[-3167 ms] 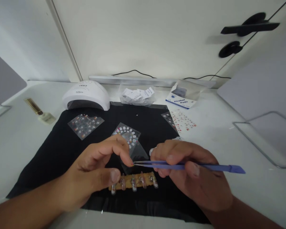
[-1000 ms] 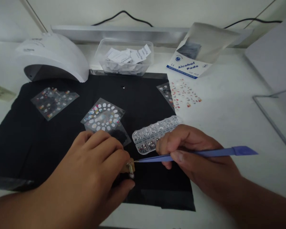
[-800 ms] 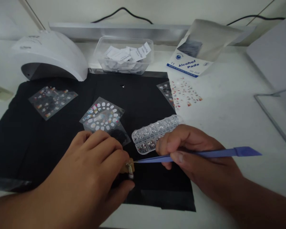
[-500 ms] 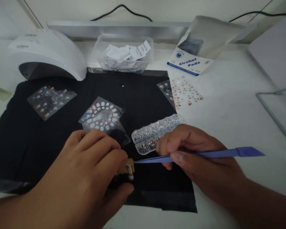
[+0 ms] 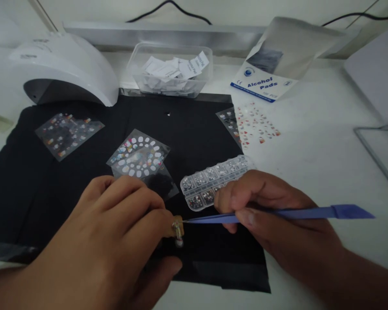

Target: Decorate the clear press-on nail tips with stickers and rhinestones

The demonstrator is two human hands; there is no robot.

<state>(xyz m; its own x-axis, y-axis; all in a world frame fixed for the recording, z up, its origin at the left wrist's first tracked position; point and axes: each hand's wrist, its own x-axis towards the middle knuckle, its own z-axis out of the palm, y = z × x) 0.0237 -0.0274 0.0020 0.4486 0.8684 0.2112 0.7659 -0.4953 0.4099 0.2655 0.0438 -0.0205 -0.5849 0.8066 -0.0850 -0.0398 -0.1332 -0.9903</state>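
My left hand [image 5: 110,232] is curled around a small tan block [image 5: 171,228], whose right end sticks out past the index finger. A shiny clear-and-silver piece, perhaps a nail tip [image 5: 179,237], sits at that end; its exact kind is hard to make out. Between thumb and fingers, my right hand [image 5: 261,206] pinches blue-purple tweezers [image 5: 297,212]. Their fine metal point touches or nearly touches the top of the shiny piece. Partly behind my right fingers lies a clear compartment case of rhinestones [image 5: 197,178] on the black mat [image 5: 194,137].
Nail sticker sheets [image 5: 67,134] lie on the mat, others near its right edge. At the back stand a white nail lamp [image 5: 64,64], a clear plastic tub [image 5: 139,77] of alcohol pad packets and an open alcohol pads box [image 5: 261,84]. A metal frame [image 5: 378,159] is at right.
The tweezers' point stays at the shiny piece while their rear end appears slightly farther right and lower. Both hands keep their grip; the whole view has shifted a little.
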